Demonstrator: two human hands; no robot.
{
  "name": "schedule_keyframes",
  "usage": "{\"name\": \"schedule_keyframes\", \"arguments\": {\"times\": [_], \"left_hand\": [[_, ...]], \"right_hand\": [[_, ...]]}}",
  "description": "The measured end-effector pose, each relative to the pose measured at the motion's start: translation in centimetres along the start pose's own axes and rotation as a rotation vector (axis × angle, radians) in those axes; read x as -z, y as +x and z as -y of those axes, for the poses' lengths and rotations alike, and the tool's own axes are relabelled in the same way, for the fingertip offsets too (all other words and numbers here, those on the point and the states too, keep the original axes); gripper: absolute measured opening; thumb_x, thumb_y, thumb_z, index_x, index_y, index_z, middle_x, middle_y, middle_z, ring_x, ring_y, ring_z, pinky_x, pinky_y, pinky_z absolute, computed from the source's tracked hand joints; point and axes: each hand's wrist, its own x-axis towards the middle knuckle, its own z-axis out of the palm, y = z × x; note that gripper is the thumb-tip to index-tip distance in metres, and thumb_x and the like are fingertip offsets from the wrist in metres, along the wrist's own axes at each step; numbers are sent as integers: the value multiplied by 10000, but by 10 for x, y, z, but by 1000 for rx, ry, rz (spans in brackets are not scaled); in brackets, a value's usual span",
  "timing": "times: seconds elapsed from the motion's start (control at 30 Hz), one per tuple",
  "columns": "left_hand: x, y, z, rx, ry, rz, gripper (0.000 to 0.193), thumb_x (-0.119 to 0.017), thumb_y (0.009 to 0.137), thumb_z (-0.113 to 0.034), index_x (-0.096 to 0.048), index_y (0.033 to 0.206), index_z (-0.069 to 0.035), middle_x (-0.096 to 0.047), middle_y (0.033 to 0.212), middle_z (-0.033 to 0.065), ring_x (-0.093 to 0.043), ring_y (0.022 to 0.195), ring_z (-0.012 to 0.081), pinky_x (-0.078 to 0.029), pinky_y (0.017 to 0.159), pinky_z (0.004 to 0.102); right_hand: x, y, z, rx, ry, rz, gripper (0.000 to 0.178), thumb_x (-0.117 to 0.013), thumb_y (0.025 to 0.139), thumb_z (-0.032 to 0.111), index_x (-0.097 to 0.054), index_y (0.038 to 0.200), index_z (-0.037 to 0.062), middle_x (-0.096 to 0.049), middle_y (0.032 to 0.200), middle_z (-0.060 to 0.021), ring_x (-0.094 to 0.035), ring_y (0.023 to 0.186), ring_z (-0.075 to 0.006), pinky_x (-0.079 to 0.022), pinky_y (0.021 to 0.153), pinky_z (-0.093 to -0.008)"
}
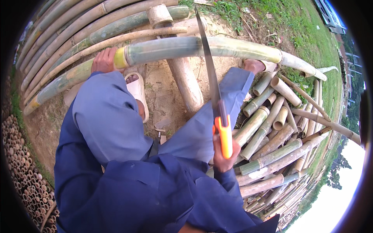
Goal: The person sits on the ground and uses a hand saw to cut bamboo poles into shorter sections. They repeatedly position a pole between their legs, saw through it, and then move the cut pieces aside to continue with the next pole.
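A long green bamboo pole (167,50) lies crosswise in front of me, resting over a wooden log support (184,83). Left of the support, my left hand (105,61) is closed over the pole beside a yellowish joint. In my right hand (225,153) is a handsaw (210,64), gripped by its orange handle. The long dark blade points away from me and crosses the pole to the right of the support. Whether its teeth touch the bamboo I cannot tell. My sandalled feet stand near the pole on both sides of the support.
Several long bamboo poles (93,23) lie side by side at the far left. Cut bamboo pieces (268,128) are heaped at my right. A stack of bamboo ends (23,167) shows at the lower left. Grass (303,31) spreads at the far right.
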Motion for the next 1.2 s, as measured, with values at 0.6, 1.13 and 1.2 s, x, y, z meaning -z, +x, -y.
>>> {"name": "schedule_keyframes", "arguments": {"times": [0.6,1.13,1.2], "left_hand": [[7,6,3,20,10,12,842,-899,658,-441,-560,1346,-96,-689,1196,178,-670,1113,378,-522,969,479],[8,1,-4,8,7,-4,803,-871,698,-466,-564,1339,-93,-692,1194,180,-674,1105,381,-520,968,484],[9,-3,-2,6,11,-16,799,-867,703,-469,-565,1338,-92,-692,1194,181,-675,1104,381,-520,968,484]], "right_hand": [[-22,48,-41,-83,-14,-2,133,-703,952,87,-685,924,-42,-581,646,-29,-499,609,-83,-416,534,-304],[-15,37,-24,-159,-46,31,122,-726,929,64,-707,969,-50,-633,677,-52,-549,638,-84,-462,582,-297],[1,-3,4,-115,-40,11,160,-701,925,30,-715,1050,-69,-693,765,-77,-625,714,-100,-502,650,-290]]}}
